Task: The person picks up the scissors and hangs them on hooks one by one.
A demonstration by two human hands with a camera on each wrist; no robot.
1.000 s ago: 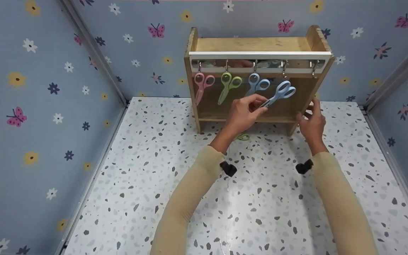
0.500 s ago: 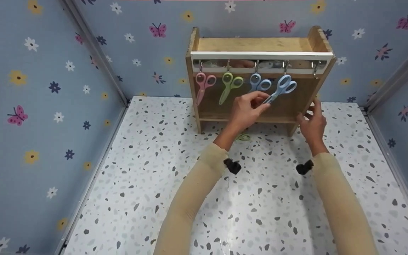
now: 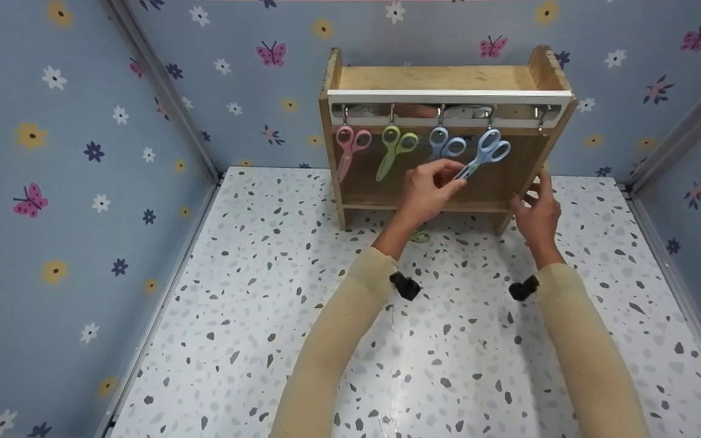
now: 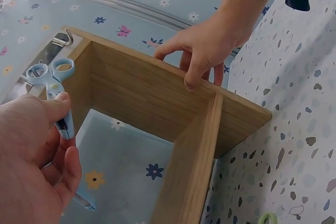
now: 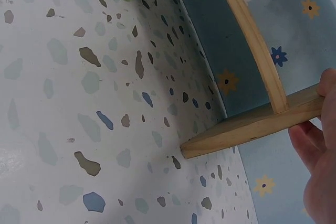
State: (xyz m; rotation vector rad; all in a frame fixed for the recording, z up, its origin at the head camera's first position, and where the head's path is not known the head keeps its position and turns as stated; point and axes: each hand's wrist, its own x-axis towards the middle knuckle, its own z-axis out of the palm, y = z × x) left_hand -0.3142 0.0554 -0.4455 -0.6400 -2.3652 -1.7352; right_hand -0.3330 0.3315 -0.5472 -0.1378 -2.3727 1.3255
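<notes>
My left hand point(image 3: 423, 191) pinches a pair of light blue scissors point(image 3: 485, 151) by the blade end between thumb and fingers, rings upward. In the head view their upper ring overlaps the tip of the fourth hook point(image 3: 490, 115) on the wooden rack point(image 3: 435, 76). The left wrist view shows the blue scissors point(image 4: 54, 83) close against the hook strip. With thumb and fingers on either side, my right hand point(image 3: 538, 213) grips the rack's right side panel point(image 4: 152, 66) near the bottom shelf. Pink scissors point(image 3: 344, 155), green scissors point(image 3: 387, 159) and other blue scissors point(image 3: 438, 146) hang on the first three hooks.
A fifth hook point(image 3: 541, 118) at the right end of the strip bears nothing. Green scissors point(image 3: 420, 236) lie on the speckled tabletop point(image 3: 448, 340), partly hidden by my left wrist. Flowered blue panels point(image 3: 253, 79) stand behind and at both sides.
My left hand has moved slightly right, bringing the blue scissors' upper ring up to the fourth hook. My right hand has kept its grip on the side panel.
</notes>
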